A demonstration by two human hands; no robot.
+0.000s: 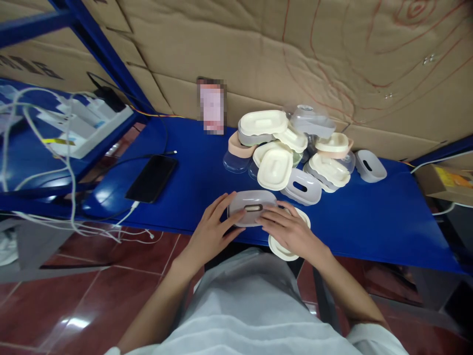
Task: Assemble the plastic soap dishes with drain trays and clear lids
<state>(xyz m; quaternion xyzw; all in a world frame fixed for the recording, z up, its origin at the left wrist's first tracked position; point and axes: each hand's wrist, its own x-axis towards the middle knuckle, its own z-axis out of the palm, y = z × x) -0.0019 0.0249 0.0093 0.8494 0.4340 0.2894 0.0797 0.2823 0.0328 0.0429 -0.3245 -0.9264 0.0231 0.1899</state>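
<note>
My left hand (pixel 218 224) grips the left end of a pale grey oval plastic piece with a slot (pixel 252 195), near the front edge of the blue table. On its right end lies my right hand (pixel 286 224), fingers curved over the rim and slot. Something cream-coloured shows through the slot. Partly hidden under my right hand, a cream oval lid (pixel 283 250) juts past the table edge. Just beyond my hands sits a second grey slotted piece (pixel 302 187), beside a cream lid (pixel 275 169) leaning on the pile.
Cream lids (pixel 263 122), peach pieces (pixel 240 146) and clear covers (pixel 312 121) are heaped at the back of the blue table (pixel 369 222). A grey slotted piece (pixel 370 166) stands at right. Left are a black phone (pixel 152 178), white cables (pixel 72 197) and a power strip (pixel 98 133). Cardboard (pixel 240 49) walls the back.
</note>
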